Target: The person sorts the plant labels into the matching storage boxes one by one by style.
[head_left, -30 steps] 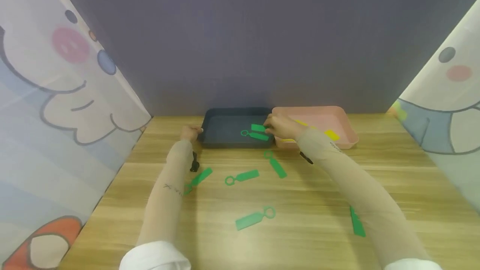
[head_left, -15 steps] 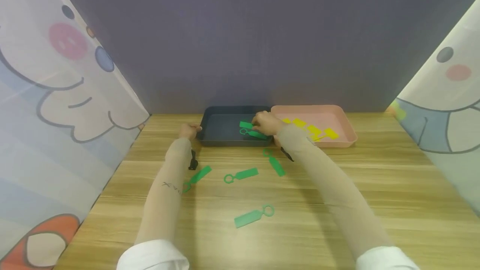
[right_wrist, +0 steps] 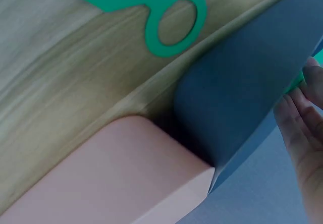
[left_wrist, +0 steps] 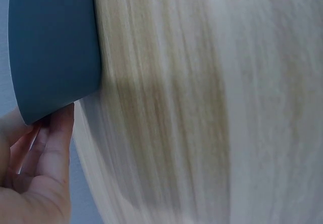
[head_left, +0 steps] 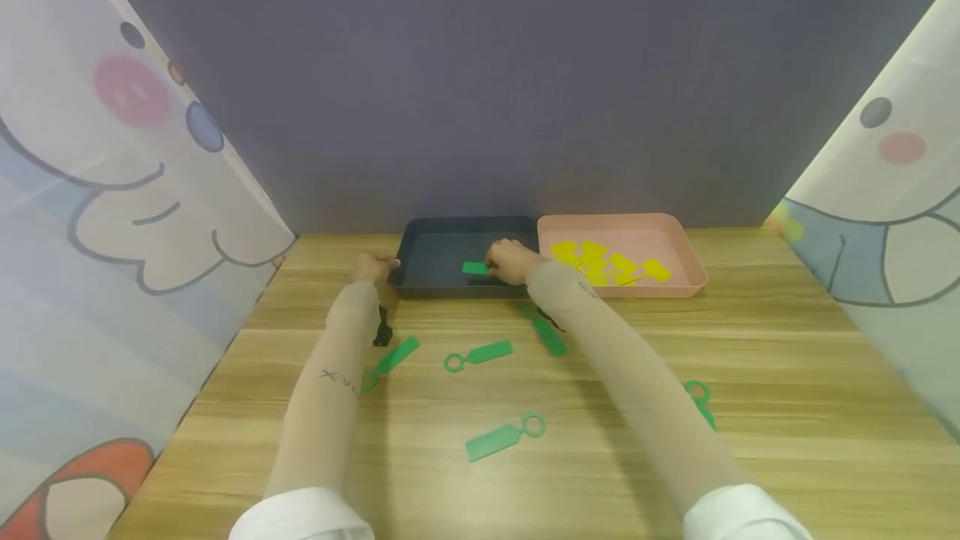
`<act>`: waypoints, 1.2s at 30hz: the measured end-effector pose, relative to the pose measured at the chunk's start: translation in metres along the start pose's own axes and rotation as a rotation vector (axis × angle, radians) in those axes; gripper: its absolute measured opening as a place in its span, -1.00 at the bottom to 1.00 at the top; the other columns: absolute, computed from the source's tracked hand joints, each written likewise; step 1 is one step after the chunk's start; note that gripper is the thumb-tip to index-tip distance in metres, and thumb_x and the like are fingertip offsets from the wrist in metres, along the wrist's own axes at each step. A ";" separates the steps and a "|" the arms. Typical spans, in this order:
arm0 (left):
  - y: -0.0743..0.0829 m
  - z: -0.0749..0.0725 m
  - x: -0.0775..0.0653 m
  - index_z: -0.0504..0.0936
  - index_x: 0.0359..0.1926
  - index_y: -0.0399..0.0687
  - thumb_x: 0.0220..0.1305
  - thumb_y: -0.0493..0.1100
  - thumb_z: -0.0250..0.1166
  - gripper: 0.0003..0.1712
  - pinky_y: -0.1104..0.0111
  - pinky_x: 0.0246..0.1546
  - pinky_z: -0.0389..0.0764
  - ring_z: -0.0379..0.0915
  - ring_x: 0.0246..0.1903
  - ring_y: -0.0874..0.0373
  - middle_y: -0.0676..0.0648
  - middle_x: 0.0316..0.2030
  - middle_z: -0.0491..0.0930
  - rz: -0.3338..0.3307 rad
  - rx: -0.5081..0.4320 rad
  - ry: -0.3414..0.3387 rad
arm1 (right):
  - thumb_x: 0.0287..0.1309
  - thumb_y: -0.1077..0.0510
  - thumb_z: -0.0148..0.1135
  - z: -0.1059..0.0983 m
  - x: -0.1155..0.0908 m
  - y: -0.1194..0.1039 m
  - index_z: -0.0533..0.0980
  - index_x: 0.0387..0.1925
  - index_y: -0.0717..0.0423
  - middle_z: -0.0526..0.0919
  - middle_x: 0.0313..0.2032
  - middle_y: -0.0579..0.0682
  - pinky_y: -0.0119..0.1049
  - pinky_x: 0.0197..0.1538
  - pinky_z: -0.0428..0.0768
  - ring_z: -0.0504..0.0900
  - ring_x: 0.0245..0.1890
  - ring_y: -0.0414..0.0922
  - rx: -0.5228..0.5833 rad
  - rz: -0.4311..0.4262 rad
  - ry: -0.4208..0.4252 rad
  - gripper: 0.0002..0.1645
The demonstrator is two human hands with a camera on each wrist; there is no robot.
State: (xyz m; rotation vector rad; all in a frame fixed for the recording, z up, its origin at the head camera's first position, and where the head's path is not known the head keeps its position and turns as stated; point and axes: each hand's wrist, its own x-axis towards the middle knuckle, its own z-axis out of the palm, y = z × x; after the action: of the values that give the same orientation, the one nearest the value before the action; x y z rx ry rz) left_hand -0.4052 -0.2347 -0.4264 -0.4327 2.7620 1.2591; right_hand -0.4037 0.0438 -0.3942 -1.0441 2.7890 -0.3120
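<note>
My left hand [head_left: 372, 268] holds the left side of a dark blue tray [head_left: 427, 261]; in the left wrist view its thumb and fingers pinch the tray's rim [left_wrist: 55, 57]. Inside that tray, my right hand [head_left: 513, 262] has curled fingers around a flat green plastic tag [head_left: 474, 268], whose blade sticks out to the left. The rest of this tag is hidden behind the hand. In the right wrist view, bits of green show at the fingertips [right_wrist: 285, 108], beyond the tray wall [right_wrist: 237, 88].
A pink tray [head_left: 693, 269] with several yellow tags [head_left: 592, 250] adjoins the dark tray on the right. More green tags with ring ends lie on the wooden table: one at mid-table [head_left: 487, 352], another nearer [head_left: 495, 442], others beside or under the forearms. A grey panel [head_left: 480, 90] rises behind.
My right hand has moved left from the trays' shared edge further into the dark tray, and the green tag has shifted left with it. More yellow tags show now. My left hand stays at the rim.
</note>
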 end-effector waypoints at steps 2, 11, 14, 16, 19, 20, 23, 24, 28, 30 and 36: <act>0.001 0.000 -0.002 0.52 0.07 -0.22 0.26 -0.11 0.13 -0.59 0.16 0.23 0.30 0.27 0.20 -0.12 -0.21 0.16 0.42 -0.002 -0.005 0.004 | 0.15 0.20 0.18 0.001 0.001 -0.002 0.56 -0.11 0.25 0.63 -0.09 0.12 -0.23 0.03 0.57 0.60 -0.07 0.00 -0.004 0.001 -0.009 -0.71; 0.002 0.003 -0.003 0.50 0.09 -0.19 0.27 -0.09 0.12 -0.58 0.14 0.24 0.30 0.25 0.21 -0.12 -0.21 0.19 0.39 -0.022 -0.034 -0.013 | 0.17 0.20 0.16 0.007 0.003 -0.002 0.52 -0.04 0.26 0.59 -0.01 0.13 -0.25 0.05 0.56 0.57 0.00 0.02 0.014 0.018 -0.048 -0.67; 0.003 0.004 -0.002 0.50 0.10 -0.20 0.27 -0.09 0.12 -0.57 0.13 0.24 0.30 0.25 0.21 -0.13 -0.22 0.19 0.39 -0.018 -0.044 -0.015 | 0.16 0.21 0.17 0.008 0.003 -0.001 0.51 -0.02 0.26 0.57 0.02 0.13 -0.23 0.07 0.55 0.56 0.03 0.04 0.034 0.039 -0.056 -0.65; 0.003 0.004 -0.002 0.49 0.10 -0.21 0.27 -0.10 0.12 -0.57 0.12 0.24 0.30 0.26 0.21 -0.14 -0.22 0.19 0.39 -0.017 -0.048 -0.016 | 0.15 0.21 0.17 0.009 0.003 0.000 0.51 0.00 0.25 0.56 0.05 0.12 -0.22 0.08 0.54 0.55 0.05 0.04 0.040 0.051 -0.069 -0.64; 0.002 0.003 -0.003 0.48 0.11 -0.22 0.28 -0.10 0.11 -0.57 0.11 0.23 0.30 0.26 0.21 -0.14 -0.23 0.19 0.39 -0.011 -0.037 -0.018 | 0.14 0.22 0.19 0.010 0.004 0.000 0.51 0.00 0.24 0.55 0.05 0.12 -0.22 0.08 0.54 0.54 0.05 0.04 0.041 0.054 -0.078 -0.63; 0.002 0.003 -0.003 0.48 0.11 -0.23 0.28 -0.10 0.11 -0.57 0.11 0.23 0.30 0.26 0.21 -0.15 -0.24 0.19 0.39 -0.012 -0.039 -0.019 | 0.13 0.22 0.19 0.011 0.005 0.000 0.52 -0.01 0.24 0.56 0.05 0.12 -0.22 0.07 0.55 0.55 0.04 0.04 0.037 0.053 -0.076 -0.64; 0.003 0.002 -0.003 0.48 0.11 -0.22 0.28 -0.10 0.11 -0.57 0.10 0.25 0.28 0.24 0.22 -0.15 -0.23 0.19 0.38 -0.017 -0.045 -0.019 | 0.12 0.22 0.21 0.012 0.005 0.000 0.54 -0.04 0.24 0.58 0.02 0.12 -0.23 0.05 0.56 0.57 0.01 0.03 0.026 0.047 -0.076 -0.66; 0.003 0.002 -0.003 0.49 0.10 -0.22 0.28 -0.10 0.11 -0.57 0.10 0.25 0.27 0.24 0.22 -0.15 -0.23 0.19 0.38 -0.019 -0.049 -0.019 | 0.11 0.22 0.21 0.013 0.005 0.000 0.54 -0.06 0.24 0.60 -0.01 0.12 -0.24 0.03 0.58 0.59 -0.03 0.02 0.022 0.049 -0.075 -0.67; 0.000 0.002 -0.001 0.50 0.09 -0.21 0.26 -0.10 0.12 -0.58 0.11 0.26 0.25 0.23 0.22 -0.14 -0.23 0.19 0.39 -0.016 -0.039 -0.013 | 0.11 0.21 0.21 0.016 0.005 -0.001 0.54 -0.07 0.24 0.62 -0.05 0.12 -0.28 -0.03 0.60 0.62 -0.09 0.00 0.017 0.061 -0.083 -0.67; -0.002 0.002 0.000 0.50 0.09 -0.22 0.26 -0.10 0.11 -0.57 0.11 0.26 0.26 0.23 0.22 -0.14 -0.23 0.18 0.39 -0.011 -0.031 -0.012 | 0.12 0.21 0.21 0.017 0.005 -0.002 0.54 -0.07 0.24 0.63 -0.10 0.12 -0.29 -0.06 0.61 0.62 -0.12 -0.01 0.014 0.068 -0.082 -0.68; -0.002 0.001 -0.002 0.49 0.10 -0.21 0.27 -0.10 0.12 -0.57 0.10 0.24 0.29 0.24 0.22 -0.15 -0.23 0.19 0.39 -0.019 -0.049 -0.013 | 0.12 0.21 0.20 0.018 0.005 -0.004 0.54 -0.07 0.24 0.64 -0.11 0.11 -0.27 -0.05 0.61 0.63 -0.11 -0.01 0.014 0.084 -0.076 -0.68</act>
State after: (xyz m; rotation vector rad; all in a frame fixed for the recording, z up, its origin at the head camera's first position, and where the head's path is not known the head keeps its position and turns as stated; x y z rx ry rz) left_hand -0.4029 -0.2346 -0.4284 -0.4510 2.7147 1.3232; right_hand -0.4015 0.0352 -0.4113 -0.9134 2.7496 -0.2757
